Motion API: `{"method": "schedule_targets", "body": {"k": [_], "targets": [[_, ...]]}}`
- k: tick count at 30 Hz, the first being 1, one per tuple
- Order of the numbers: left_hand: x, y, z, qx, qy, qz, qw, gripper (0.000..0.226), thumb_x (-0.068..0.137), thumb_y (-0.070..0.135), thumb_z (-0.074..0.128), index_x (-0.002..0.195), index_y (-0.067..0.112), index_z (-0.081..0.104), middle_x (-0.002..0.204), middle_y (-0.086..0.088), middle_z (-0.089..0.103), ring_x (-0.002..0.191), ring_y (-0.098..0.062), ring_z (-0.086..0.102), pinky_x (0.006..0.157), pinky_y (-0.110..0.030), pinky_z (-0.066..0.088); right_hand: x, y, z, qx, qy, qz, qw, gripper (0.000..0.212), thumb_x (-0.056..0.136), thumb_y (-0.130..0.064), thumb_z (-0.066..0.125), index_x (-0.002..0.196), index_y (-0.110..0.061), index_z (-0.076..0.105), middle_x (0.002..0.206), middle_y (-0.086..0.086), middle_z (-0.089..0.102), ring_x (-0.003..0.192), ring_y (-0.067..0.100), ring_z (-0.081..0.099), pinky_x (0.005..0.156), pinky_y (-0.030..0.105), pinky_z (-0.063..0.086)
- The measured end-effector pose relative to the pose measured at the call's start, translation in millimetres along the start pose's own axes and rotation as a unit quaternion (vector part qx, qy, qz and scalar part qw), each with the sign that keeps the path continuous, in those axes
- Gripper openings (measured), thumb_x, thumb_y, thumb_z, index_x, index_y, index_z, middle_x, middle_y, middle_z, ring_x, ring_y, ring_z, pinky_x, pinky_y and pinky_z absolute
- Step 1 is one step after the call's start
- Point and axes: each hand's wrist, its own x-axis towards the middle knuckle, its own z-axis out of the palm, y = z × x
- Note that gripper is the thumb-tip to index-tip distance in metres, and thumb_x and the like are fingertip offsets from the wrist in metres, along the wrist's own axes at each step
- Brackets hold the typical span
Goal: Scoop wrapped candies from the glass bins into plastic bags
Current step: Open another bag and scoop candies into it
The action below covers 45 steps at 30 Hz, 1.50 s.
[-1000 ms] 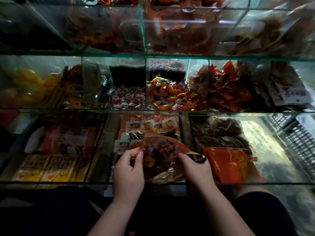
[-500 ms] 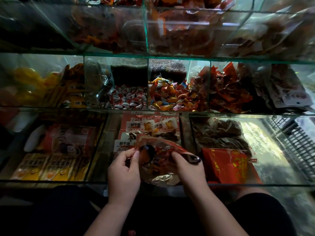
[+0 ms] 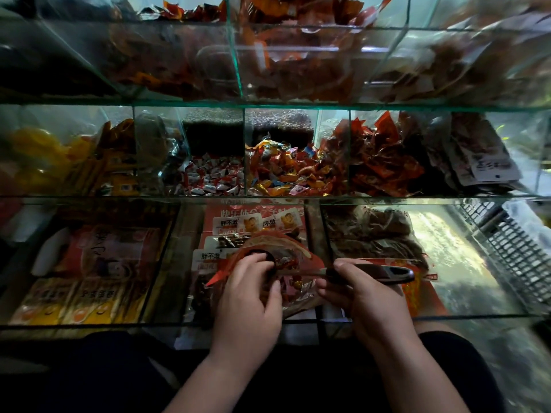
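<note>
Right hand (image 3: 366, 302) is wrapped round the scoop (image 3: 372, 273) handle, fingers curled over the top. The black handle end sticks out to the right past the knuckles. Left hand (image 3: 247, 299) grips the bag (image 3: 298, 296) on its left side, fingertips curled at the mouth, thumb pressed on the plastic. Both grips are closed on their item.

Head view:
- Bag is clear plastic with a red tint, held over the middle bin of the front tier, mouth tilted up and away.
- Scoop shaft runs left from the right hand into the bag mouth. Its dark bowl end sits just beside the left fingertips; it looks inside the bag, but that's hard to confirm.
- Candies (image 3: 287, 262) in mixed wrappers show through the bag. Count not readable.
- Bins (image 3: 235, 64) are glass, in three tiers.
- Middle tier, left to right: yellow packets (image 3: 44, 156), red-white candies (image 3: 211, 181), mixed candies (image 3: 283, 174) straight behind the bag, red packets (image 3: 384, 162), grey packs (image 3: 483, 162).
- Front tier: sachets (image 3: 74, 299) at left, labelled packs (image 3: 253, 223) under the bag, brown packs (image 3: 369, 231) to the right.
- Top tier is blurred, mostly red-orange wrappers.
- Basket (image 3: 512, 248) is at far right, outside the glass.
</note>
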Motion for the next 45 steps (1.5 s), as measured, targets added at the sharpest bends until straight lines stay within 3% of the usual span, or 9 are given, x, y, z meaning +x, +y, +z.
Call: {"method": "schedule_targets", "body": {"k": [4, 9, 18, 24, 28, 35, 39, 42, 45], "targets": [[14, -17, 16, 0.09, -0.106, -0.165, 0.976, 0.07, 0.098, 0.057, 0.048, 0.156, 0.026, 0.025, 0.163, 0.004, 0.02, 0.15, -0.019, 0.019, 0.121, -0.04, 0.022, -11, -16, -8, -0.021, 0.001, -0.017, 1.0, 0.022, 0.088, -0.004, 0.073, 0.072, -0.017, 0.082, 0.077, 0.019, 0.077, 0.074, 0.034, 0.078, 0.058, 0.03, 0.06], [34, -36, 28, 0.12, -0.116, -0.2, 0.966, 0.068, 0.099, 0.06, 0.041, 0.153, 0.022, 0.03, 0.159, -0.007, 0.034, 0.148, -0.027, 0.027, 0.123, -0.046, 0.02, -24, -27, -16, -0.06, 0.012, -0.021, 0.998, 0.015, 0.086, -0.008, 0.073, 0.074, -0.014, 0.079, 0.084, 0.026, 0.077, 0.071, 0.032, 0.079, 0.048, 0.029, 0.056], [31, -29, 36, 0.095, -0.08, -0.092, 0.988, 0.027, 0.1, 0.048, 0.047, 0.119, 0.033, 0.059, 0.114, 0.013, 0.059, 0.113, -0.013, 0.056, 0.098, -0.036, 0.047, -37, -45, -16, -0.04, -0.03, -0.059, 0.997, 0.024, 0.081, -0.004, 0.071, 0.062, -0.018, 0.073, 0.069, 0.017, 0.073, 0.071, 0.038, 0.078, 0.048, 0.028, 0.056], [47, -7, 16, 0.127, -0.006, 0.014, 0.992, 0.056, 0.1, 0.051, 0.041, 0.144, 0.02, 0.053, 0.149, 0.002, 0.05, 0.141, -0.017, 0.039, 0.118, -0.041, 0.032, -52, -71, -15, 0.002, -0.07, -0.108, 0.992, 0.007, 0.068, -0.013, 0.07, 0.064, -0.017, 0.074, 0.066, 0.015, 0.071, 0.069, 0.039, 0.077, 0.053, 0.031, 0.059], [93, 20, -2, 0.076, 0.014, 0.079, 0.994, 0.06, 0.095, 0.052, 0.047, 0.145, 0.019, 0.051, 0.153, 0.002, 0.044, 0.144, -0.015, 0.035, 0.115, -0.039, 0.031, -44, -93, -9, 0.073, -0.053, -0.111, 0.99, 0.012, 0.088, -0.007, 0.065, 0.077, -0.009, 0.066, 0.065, 0.008, 0.07, 0.067, 0.031, 0.077, 0.056, 0.031, 0.062], [146, 37, -18, -0.144, 0.082, -0.027, 0.986, 0.053, 0.096, 0.055, 0.051, 0.142, 0.027, 0.051, 0.14, 0.007, 0.054, 0.13, -0.013, 0.049, 0.111, -0.044, 0.042, 12, -111, 28, 0.164, -0.005, -0.12, 0.979, 0.008, 0.096, -0.011, 0.063, 0.09, -0.005, 0.065, 0.071, 0.008, 0.077, 0.082, 0.026, 0.079, 0.069, 0.029, 0.064], [133, 21, -15, -0.169, 0.088, -0.072, 0.979, 0.033, 0.095, 0.044, 0.062, 0.127, 0.037, 0.058, 0.126, 0.011, 0.062, 0.119, -0.013, 0.059, 0.102, -0.047, 0.05, 64, -100, 82, 0.044, -0.016, -0.195, 0.98, 0.012, 0.089, -0.019, 0.072, 0.1, -0.013, 0.071, 0.098, 0.01, 0.078, 0.094, 0.02, 0.078, 0.081, 0.032, 0.063], [127, 12, -11, -0.147, 0.081, -0.097, 0.981, 0.035, 0.095, 0.037, 0.066, 0.129, 0.035, 0.057, 0.13, 0.01, 0.058, 0.122, -0.016, 0.056, 0.104, -0.045, 0.049, 94, -85, 115, -0.179, -0.026, -0.352, 0.918, 0.008, 0.092, -0.012, 0.073, 0.098, -0.008, 0.07, 0.094, 0.005, 0.072, 0.081, 0.004, 0.072, 0.074, 0.024, 0.06], [127, 8, -9, -0.132, 0.078, -0.096, 0.984, 0.034, 0.096, 0.035, 0.066, 0.129, 0.034, 0.058, 0.131, 0.012, 0.056, 0.124, -0.012, 0.053, 0.1, -0.031, 0.046, 102, -82, 122, -0.383, -0.085, -0.456, 0.798, 0.011, 0.096, -0.013, 0.067, 0.106, -0.01, 0.071, 0.105, 0.003, 0.071, 0.095, 0.016, 0.067, 0.085, 0.036, 0.057]]}}
